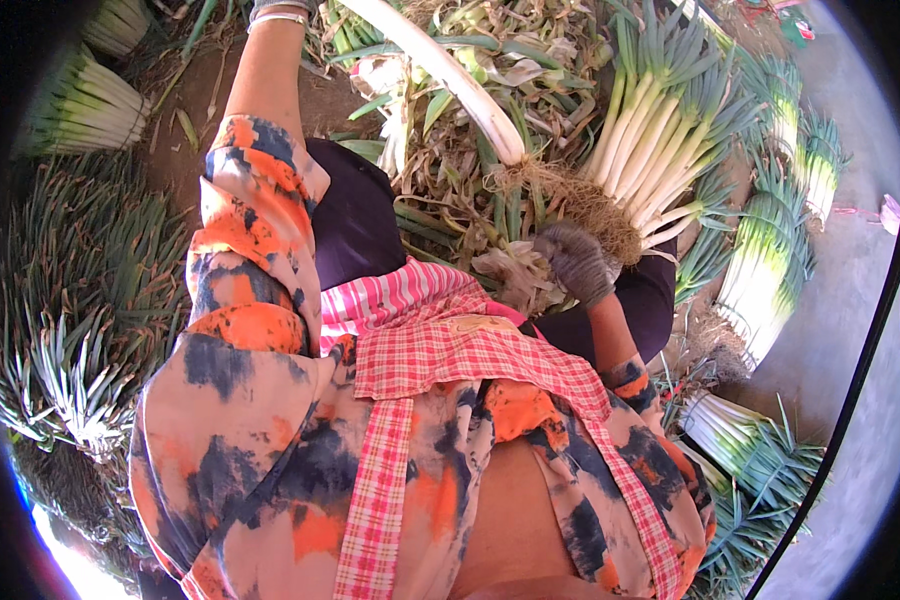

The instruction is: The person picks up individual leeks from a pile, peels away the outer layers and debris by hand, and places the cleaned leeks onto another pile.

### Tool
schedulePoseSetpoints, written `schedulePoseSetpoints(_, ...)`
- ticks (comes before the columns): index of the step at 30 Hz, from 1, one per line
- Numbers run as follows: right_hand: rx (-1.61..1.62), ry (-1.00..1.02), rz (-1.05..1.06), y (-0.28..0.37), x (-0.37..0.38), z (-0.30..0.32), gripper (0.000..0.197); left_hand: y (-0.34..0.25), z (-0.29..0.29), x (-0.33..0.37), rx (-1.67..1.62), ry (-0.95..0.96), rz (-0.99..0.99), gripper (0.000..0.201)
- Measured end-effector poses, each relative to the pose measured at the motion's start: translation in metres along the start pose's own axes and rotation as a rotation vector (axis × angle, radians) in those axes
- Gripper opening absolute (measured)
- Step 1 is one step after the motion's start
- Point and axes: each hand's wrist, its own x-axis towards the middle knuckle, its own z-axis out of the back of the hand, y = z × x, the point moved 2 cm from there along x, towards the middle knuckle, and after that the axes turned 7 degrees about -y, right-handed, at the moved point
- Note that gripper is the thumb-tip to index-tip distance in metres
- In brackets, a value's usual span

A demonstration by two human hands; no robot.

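Observation:
At the top edge my left hand [285, 6], in a grey glove with a white band at the wrist, is mostly cut off, so its fingers are hidden. Close by it, a single long white scallion [440, 70] slants down to its bushy roots [535, 185]; its upper end leaves the picture. My right hand [577, 262], in a dark grey glove, is above my right knee with fingers curled. Pale dry peelings [518, 275] lie at its fingertips; what it grips, if anything, is hidden. Just beyond it rests a pile of peeled scallions [650, 150], roots toward me.
A heap of stripped leaves [470, 110] spreads between my knees. On the left lies a large mass of unpeeled scallions [90, 280], with a pale bundle [85, 105] farther off. Tied bundles [765, 260] line the right side, others [750, 440] nearer. A black cable [850, 375] crosses the right.

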Motion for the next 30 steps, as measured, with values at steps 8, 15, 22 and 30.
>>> schedulePoseSetpoints(8, 1.051, -0.443, -0.167, 0.053, 0.084, 0.059, 0.032, 0.012, 0.003, 0.001, 0.045, 0.0, 0.113, 0.033)
schedulePoseSetpoints(15, 1.201, -0.282, -0.337, 0.066, 0.114, 0.065, 0.03, 0.017, -0.016, -0.007, -0.046, -0.145, -0.007, 0.029)
schedulePoseSetpoints(22, 0.983, -0.125, -0.173, 0.082, 0.127, 0.055, 0.05, 0.025, -0.09, -0.079, -0.031, 0.038, -0.153, 0.016)
schedulePoseSetpoints(30, 0.811, -0.214, -0.332, 0.086, 0.117, 0.018, 0.036, 0.024, -0.141, -0.134, -0.082, 0.236, 0.086, 0.025)
